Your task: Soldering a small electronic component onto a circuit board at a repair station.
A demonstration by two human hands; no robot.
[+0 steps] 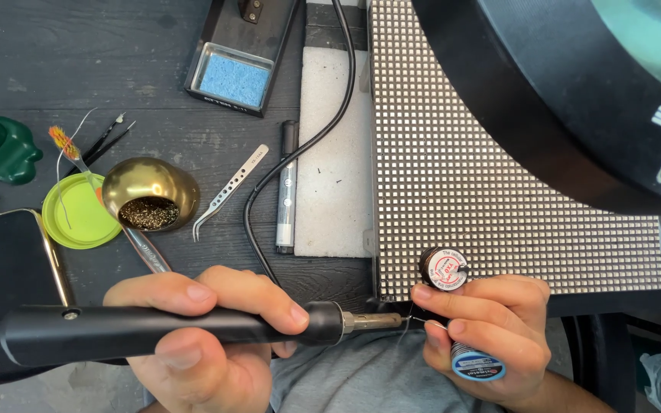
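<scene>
My left hand [200,336] grips the black handle of a soldering iron [154,330] that lies across the bottom of the view, its metal tip [392,321] pointing right. My right hand [487,333] holds a small solder spool with a blue end [477,364] and pinches a thin solder wire [416,320] that meets the iron's tip. A black spool with a red and white label [445,268] sits just above the right fingers; I cannot tell whether it is held. Both hands hover at the near edge of a dotted LED panel [483,191].
A large black magnifier ring [575,115] overhangs the panel at top right. On the dark table lie a brass tip-cleaner bowl [151,191], a green lid [78,214], tweezers [227,191], a pen [288,191], a blue sponge tray [232,80], a phone [5,264], white foam [334,153] and a black cable [300,149].
</scene>
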